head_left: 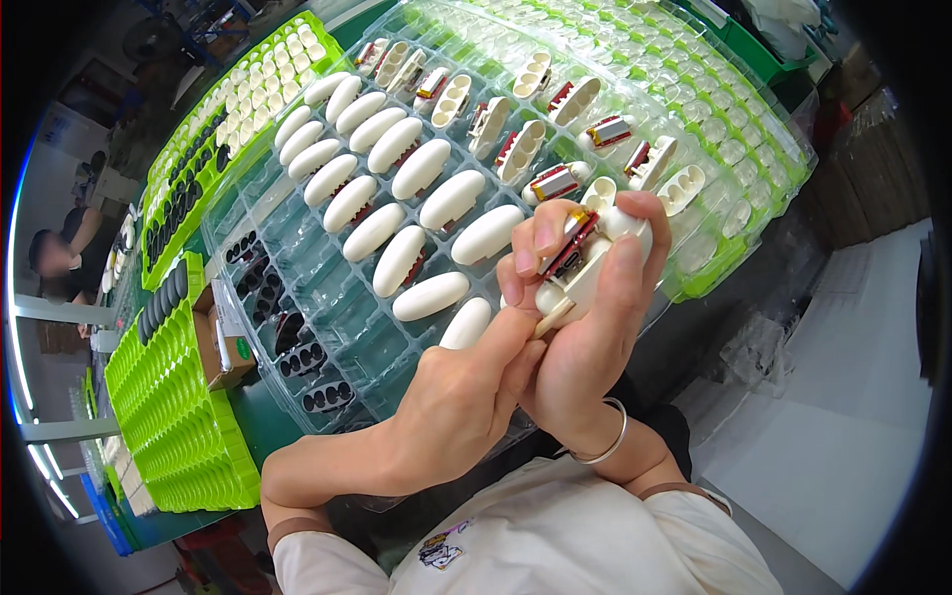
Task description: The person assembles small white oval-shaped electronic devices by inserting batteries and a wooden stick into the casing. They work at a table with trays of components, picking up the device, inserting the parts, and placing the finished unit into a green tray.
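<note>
My right hand, with a bangle at its wrist, is closed around a white oval plastic casing. Inside that casing shows a red circuit board with a small dark port. My left hand pinches a thin pale stick, whose far end meets the lower edge of the casing. The fingers hide most of the stick. Just beyond both hands, white oval shells lie in rows in a clear blister tray. Farther right in it sit opened casings with red boards and silver parts.
Black pieces with oval holes fill the tray's left columns. A bright green ribbed tray and a small cardboard box stand at left. More green trays lie at the back. Another person is at far left.
</note>
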`<state>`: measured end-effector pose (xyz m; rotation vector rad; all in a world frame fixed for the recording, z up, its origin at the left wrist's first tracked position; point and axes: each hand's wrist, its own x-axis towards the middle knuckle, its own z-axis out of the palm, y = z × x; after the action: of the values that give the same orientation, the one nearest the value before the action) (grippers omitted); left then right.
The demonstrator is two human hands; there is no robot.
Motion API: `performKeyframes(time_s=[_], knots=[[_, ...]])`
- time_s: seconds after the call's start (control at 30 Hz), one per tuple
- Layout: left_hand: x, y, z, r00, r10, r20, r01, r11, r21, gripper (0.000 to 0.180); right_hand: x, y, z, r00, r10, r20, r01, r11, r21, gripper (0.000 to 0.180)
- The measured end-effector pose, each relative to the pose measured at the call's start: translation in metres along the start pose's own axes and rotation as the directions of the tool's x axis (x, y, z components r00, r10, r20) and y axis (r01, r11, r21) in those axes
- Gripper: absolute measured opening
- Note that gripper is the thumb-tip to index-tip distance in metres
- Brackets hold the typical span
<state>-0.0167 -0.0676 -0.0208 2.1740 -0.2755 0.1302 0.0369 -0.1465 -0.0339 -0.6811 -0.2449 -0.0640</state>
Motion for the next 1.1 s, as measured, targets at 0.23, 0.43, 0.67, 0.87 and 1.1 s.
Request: performKeyframes(time_s=[0.23, 0.43, 0.67, 0.87, 1.1], knots=[[0.002, 0.005, -0.009, 1.000, -0.027, 0.017, 0.027, 1.000, -0.004, 0.018, 0.004, -0.004, 0.012, 0.987, 0.117, -0.107, -0.096, 0.979, 0.180, 0.029], [0.003, 0.006, -0.011, 0.998, -0.059, 0.033, 0.059, 0.998, -0.013, 0.018, 0.004, -0.002, 0.011, 0.986, 0.124, -0.110, -0.100, 0.975, 0.198, 0.033], [0.013, -0.006, -0.030, 0.971, -0.222, -0.092, 0.119, 0.775, -0.620, 0.022, 0.008, 0.001, -0.006, 0.987, 0.001, 0.159, -0.015, 0.996, 0.087, 0.050], [0.020, -0.008, -0.033, 0.965, -0.252, -0.073, 0.151, 0.759, -0.633, 0.028, 0.007, 0.006, -0.010, 0.946, -0.087, 0.312, 0.132, 0.983, -0.124, 0.055], [0.026, -0.010, -0.041, 0.949, -0.078, -0.304, -0.020, 0.952, -0.306, 0.027, 0.010, -0.012, -0.026, 0.961, 0.222, 0.166, -0.195, 0.967, -0.167, 0.041]])
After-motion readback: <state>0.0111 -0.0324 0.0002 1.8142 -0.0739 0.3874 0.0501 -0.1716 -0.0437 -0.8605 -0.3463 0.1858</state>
